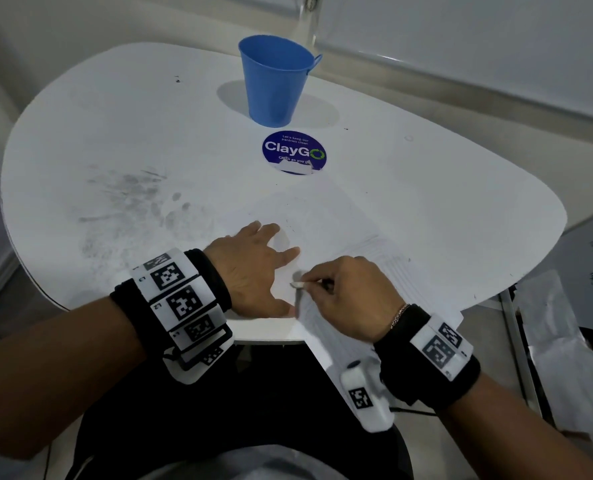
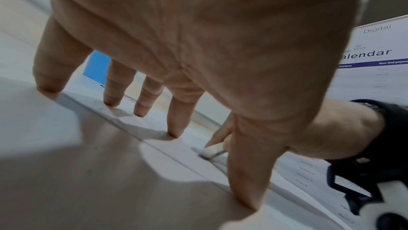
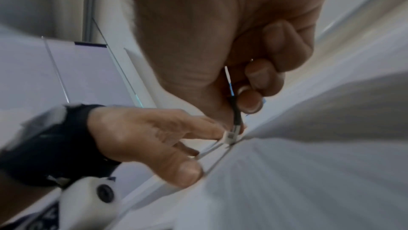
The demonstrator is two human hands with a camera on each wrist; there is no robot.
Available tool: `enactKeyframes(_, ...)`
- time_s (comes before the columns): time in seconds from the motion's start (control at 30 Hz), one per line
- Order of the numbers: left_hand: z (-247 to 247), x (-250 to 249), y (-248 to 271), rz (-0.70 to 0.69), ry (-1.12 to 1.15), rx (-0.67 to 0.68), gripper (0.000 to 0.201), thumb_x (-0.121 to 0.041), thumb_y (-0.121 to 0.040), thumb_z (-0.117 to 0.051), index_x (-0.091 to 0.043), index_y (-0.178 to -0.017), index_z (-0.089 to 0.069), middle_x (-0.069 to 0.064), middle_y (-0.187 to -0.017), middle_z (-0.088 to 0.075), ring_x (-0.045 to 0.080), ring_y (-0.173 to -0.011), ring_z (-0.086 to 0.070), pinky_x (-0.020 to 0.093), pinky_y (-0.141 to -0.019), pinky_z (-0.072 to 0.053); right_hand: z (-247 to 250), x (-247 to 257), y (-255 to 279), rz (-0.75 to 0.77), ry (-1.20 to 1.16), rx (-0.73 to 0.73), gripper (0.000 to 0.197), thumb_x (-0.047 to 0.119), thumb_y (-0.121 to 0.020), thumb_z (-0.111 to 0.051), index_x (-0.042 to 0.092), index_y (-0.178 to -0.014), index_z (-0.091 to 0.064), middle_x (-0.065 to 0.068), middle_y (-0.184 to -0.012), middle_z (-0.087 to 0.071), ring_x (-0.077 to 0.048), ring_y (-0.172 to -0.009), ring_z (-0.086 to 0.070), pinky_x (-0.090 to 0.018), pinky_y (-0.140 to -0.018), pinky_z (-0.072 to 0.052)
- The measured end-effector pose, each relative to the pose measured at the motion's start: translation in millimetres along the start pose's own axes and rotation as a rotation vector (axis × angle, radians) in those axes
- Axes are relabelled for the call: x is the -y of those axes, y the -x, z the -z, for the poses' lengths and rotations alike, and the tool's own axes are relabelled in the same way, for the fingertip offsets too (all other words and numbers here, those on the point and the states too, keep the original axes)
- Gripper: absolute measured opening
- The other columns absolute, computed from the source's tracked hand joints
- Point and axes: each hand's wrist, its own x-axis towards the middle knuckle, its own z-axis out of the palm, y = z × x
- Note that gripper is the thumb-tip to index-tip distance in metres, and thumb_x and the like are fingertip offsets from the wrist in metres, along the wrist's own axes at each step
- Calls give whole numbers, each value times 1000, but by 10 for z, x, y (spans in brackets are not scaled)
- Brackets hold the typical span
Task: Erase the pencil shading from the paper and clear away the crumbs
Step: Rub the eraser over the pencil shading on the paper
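1. The right hand [image 1: 353, 299] pinches a small white eraser [image 1: 297, 284] between curled fingers [image 3: 250, 102] and thumb, its tip down on the paper [image 1: 326, 226].
2. The left hand [image 1: 253, 268] lies spread, fingers [image 2: 176, 120] straight, tips pressing the paper's left edge, holding nothing; the eraser sits between its thumb and forefinger.
3. The paper lies on the near edge of the white table [image 1: 115, 126] and overhangs it.
4. Grey smudges [image 1: 128, 199] mark the table to the left.
5. A blue bucket [image 1: 276, 81] stands far back, a round sticker [image 1: 294, 152] before it.
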Motion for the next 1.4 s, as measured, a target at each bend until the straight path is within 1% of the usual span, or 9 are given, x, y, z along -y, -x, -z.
enactKeyframes(0.17, 19, -46, 21, 11, -12, 27, 100, -84, -81, -44, -42, -159, 2, -1, -168, 10, 23, -155, 11, 46, -118, -27, -78, 80, 81, 70, -34, 90, 20, 33, -95, -58, 33, -93, -77, 37, -83, -66, 3, -73, -62, -22, -72, -47)
enactKeyframes(0.3, 18, -32, 19, 20, -31, 38, 98, -84, -83, -43, -45, -158, 8, -4, -168, 16, 23, -155, 14, 46, -120, -24, -43, -42, -6, -9, 7, -57, 20, 33, -95, -58, 35, -103, -76, 13, -90, -76, -10, -75, -66, -28, -69, -52)
enactKeyframes(0.43, 24, -42, 8, 24, -13, 43, 100, -85, -81, -42, -46, -158, 7, -4, -168, 16, 22, -155, 14, 46, -120, -23, -64, 60, 76, 70, -31, 106, 19, 29, -95, -58, 33, -96, -77, 22, -93, -74, 7, -69, -60, -13, -69, -43)
enactKeyframes(0.57, 27, -37, 16, 27, -15, 46, 98, -83, -83, -44, -46, -158, 8, -5, -168, 16, 22, -155, 15, 47, -119, -25, -31, 1, 12, 10, -12, -5, 20, 29, -96, -59, 35, -102, -77, 20, -98, -74, -2, -72, -61, -21, -67, -45)
enactKeyframes(0.77, 20, -49, 17, 33, -20, 26, 100, -86, -80, -44, -46, -158, 4, -5, -168, 12, 22, -155, 11, 47, -117, -29, -78, 46, 52, 19, -52, 120, 20, 27, -93, -59, 34, -100, -76, 27, -72, -67, 8, -61, -50, -17, -68, -39)
enactKeyframes(1.03, 15, -49, 7, 37, -6, 22, 100, -86, -79, -44, -47, -157, 3, -6, -168, 11, 22, -155, 12, 47, -117, -29, -120, 80, 62, 22, -30, 78, 23, 33, -94, -57, 36, -108, -74, 20, -104, -73, -7, -92, -67, -27, -81, -52)
enactKeyframes(1.17, 5, -39, 2, 34, -26, 13, 99, -87, -80, -43, -46, -157, 4, -6, -168, 11, 22, -155, 11, 47, -115, -32, -88, 25, 1, -35, 10, -53, 21, 33, -96, -56, 38, -106, -75, 11, -88, -75, -13, -77, -64, -25, -67, -44)
enactKeyframes(1.3, 13, -51, 11, 37, -8, 16, 98, -85, -80, -45, -47, -157, 2, -6, -168, 11, 22, -155, 11, 46, -115, -30, -121, 111, 67, 11, -40, 60, 22, 33, -93, -58, 34, -107, -75, 14, -101, -75, -12, -90, -68, -30, -81, -53)
enactKeyframes(1.4, 0, -34, -3, 34, -26, 14, 100, -86, -80, -44, -47, -157, 5, -7, -168, 13, 22, -155, 12, 46, -115, -31, -82, -1, -4, -65, -47, -49, 20, 33, -95, -58, 36, -107, -75, 11, -86, -74, -4, -65, -57, -24, -64, -45)
